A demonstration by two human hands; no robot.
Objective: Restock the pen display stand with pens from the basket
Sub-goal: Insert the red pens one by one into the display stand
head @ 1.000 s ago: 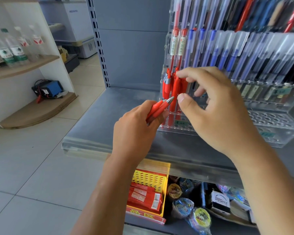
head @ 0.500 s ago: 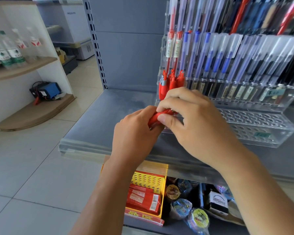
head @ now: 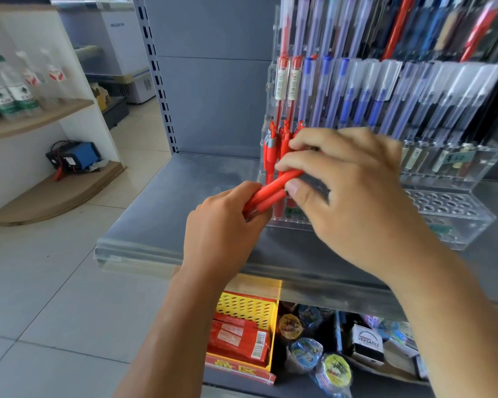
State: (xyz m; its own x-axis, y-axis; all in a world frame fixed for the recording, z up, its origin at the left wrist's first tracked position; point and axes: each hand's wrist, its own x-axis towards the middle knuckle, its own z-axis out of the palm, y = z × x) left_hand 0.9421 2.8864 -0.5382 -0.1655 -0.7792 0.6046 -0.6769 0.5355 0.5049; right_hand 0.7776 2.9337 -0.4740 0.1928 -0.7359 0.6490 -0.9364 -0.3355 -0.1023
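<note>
1. In the head view, just ahead of your left hand, the red pens jut up and to the right. That hand's fingers are wrapped round their lower ends and grasp the bundle firmly.
2. Just above and to the right of it, your right hand pinches the upper end of the top pen between thumb and forefinger. The other fingers curl over behind.
3. Directly behind the right hand's knuckles stands the pen display stand, clear acrylic on the grey shelf. Its leftmost slots hold standing red pens, very close to your forefinger. To the right of that hand, the low front tier shows rows of open holes.
4. The step looks like separating one pen from the bundle. Ease the left grip a little and draw the pen out along its own length, not sideways, so the others do not fan out or drop.
5. Then turn it upright and seat it in a free hole beside the reds. Which holes are free there is hidden by your hand, so look before you push. Mind your knuckles against the standing pens.
6. Below your left wrist, under the shelf, sits a yellow perforated box with red packets. I cannot tell whether it is the basket.
</note>
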